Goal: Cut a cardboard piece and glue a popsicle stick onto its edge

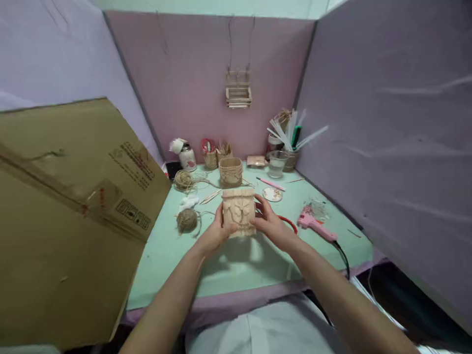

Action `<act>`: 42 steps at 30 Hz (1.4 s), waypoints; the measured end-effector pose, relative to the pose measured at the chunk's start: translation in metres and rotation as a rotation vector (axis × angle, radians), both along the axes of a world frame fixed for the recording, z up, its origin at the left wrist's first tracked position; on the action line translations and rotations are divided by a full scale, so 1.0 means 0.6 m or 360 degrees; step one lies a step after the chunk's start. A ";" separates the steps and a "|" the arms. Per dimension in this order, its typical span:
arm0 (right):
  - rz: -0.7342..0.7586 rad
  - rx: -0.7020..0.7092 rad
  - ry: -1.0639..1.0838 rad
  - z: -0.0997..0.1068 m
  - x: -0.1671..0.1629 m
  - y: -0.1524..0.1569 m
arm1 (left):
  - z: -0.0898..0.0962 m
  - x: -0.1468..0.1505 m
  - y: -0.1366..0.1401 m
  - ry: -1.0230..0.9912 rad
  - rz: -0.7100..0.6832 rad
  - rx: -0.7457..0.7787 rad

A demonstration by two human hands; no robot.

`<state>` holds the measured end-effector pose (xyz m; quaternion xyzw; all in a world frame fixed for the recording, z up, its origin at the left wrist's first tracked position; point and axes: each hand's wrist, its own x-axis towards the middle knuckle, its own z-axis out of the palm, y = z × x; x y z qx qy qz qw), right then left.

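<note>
Between both hands, a little above the green tabletop, is a beige box-like craft piece [239,211] with a raised leaf or flower pattern on its front and a thicker band along its top. My left hand [218,230] grips its left side, thumb on the front. On the opposite side, my right hand [271,222] holds it with the thumb near the lower right corner. Just behind stands a similar square woven-looking basket [231,172]. Red scissor-like handles [288,223] show partly behind my right hand. A ball of twine [187,221] lies left of my left hand.
A pink glue gun [317,225] with a black cord lies at the right. Behind are a pink pen [271,184], a round coaster-like disc [272,194], a clear bowl [276,164] and loose twine [183,180]. A large cardboard sheet [73,221] leans along the left side.
</note>
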<state>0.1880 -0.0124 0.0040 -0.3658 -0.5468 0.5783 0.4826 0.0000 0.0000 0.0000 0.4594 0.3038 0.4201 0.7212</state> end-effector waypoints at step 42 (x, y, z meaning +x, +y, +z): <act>-0.0244 0.0332 -0.0034 0.011 -0.024 -0.023 | -0.041 -0.019 0.034 -0.0484 0.0092 0.0175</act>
